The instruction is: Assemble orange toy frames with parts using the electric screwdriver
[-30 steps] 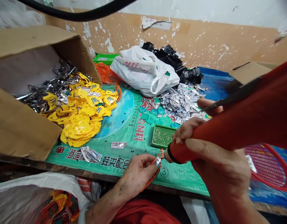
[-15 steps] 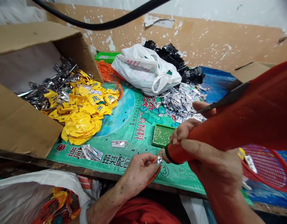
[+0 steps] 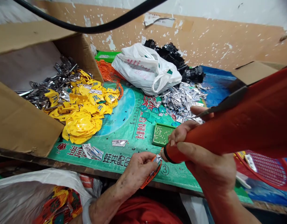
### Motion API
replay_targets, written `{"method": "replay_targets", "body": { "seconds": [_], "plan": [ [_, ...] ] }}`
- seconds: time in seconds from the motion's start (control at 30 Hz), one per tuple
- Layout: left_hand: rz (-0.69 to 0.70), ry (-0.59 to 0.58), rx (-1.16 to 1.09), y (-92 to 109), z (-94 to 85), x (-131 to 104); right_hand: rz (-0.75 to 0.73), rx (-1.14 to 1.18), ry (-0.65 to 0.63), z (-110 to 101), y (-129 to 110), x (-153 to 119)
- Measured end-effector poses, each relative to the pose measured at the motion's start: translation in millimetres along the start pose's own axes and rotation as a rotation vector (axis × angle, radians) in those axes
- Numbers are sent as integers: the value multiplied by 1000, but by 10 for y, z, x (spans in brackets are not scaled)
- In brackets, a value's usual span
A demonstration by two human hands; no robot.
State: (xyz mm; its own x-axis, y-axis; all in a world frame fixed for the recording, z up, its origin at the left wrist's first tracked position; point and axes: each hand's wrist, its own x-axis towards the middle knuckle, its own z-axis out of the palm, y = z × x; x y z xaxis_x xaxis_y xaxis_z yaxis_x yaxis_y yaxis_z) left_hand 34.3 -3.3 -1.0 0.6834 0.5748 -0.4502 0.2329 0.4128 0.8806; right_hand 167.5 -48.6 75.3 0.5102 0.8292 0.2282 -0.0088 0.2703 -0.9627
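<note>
My left hand (image 3: 141,168) pinches an orange part (image 3: 149,179) with a silver piece on it, above the table's front edge. The fingers of my right hand (image 3: 204,155) are wrapped round a red cylindrical tool (image 3: 204,137) with a black ring near its tip. That tip meets the upper end of the orange part, and a dark metal blade-like piece lies along the tool's top. Just behind the tip stands a small green tray (image 3: 162,134) of tiny bits. Loose silver pieces (image 3: 120,142) lie left of it.
A cardboard box (image 3: 24,124) spills dark chrome and yellow parts (image 3: 82,123) at left. Behind are a white bag (image 3: 145,68), black parts (image 3: 176,57) and a silver pile (image 3: 182,99). A red basket (image 3: 271,171) stands right. An open sack (image 3: 40,186) sits front left; a black hose (image 3: 94,29) hangs above.
The tool and my right hand have shifted slightly left. The orange part in my left hand has tilted, so more of it shows.
</note>
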Motion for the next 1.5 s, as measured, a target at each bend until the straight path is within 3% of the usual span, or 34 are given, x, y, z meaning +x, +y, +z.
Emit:
{"method": "replay_targets", "body": {
  "seconds": [0.17,0.53,0.6,0.7,0.83,1.03,1.5],
  "plan": [
    [3,1,-53,-51,-19,21,-33,-38,-30,20,20,-8],
    [-42,48,-166,-83,-4,49,-7,106,-79,-18,18,55],
    [-42,63,-104,-42,-14,48,-43,143,-8,-60,-16,155],
    [-51,83,-2,15,-34,38,-184,52,206,-175,7,380],
    [-45,39,64,45,-53,28,-271,-165,360,-372,224,693],
    [-63,-25,89,85,-58,41,-219,-196,354,-469,536,846],
    [-49,-51,130,51,-72,34,-173,-220,365,-412,637,862]
  ]
}}
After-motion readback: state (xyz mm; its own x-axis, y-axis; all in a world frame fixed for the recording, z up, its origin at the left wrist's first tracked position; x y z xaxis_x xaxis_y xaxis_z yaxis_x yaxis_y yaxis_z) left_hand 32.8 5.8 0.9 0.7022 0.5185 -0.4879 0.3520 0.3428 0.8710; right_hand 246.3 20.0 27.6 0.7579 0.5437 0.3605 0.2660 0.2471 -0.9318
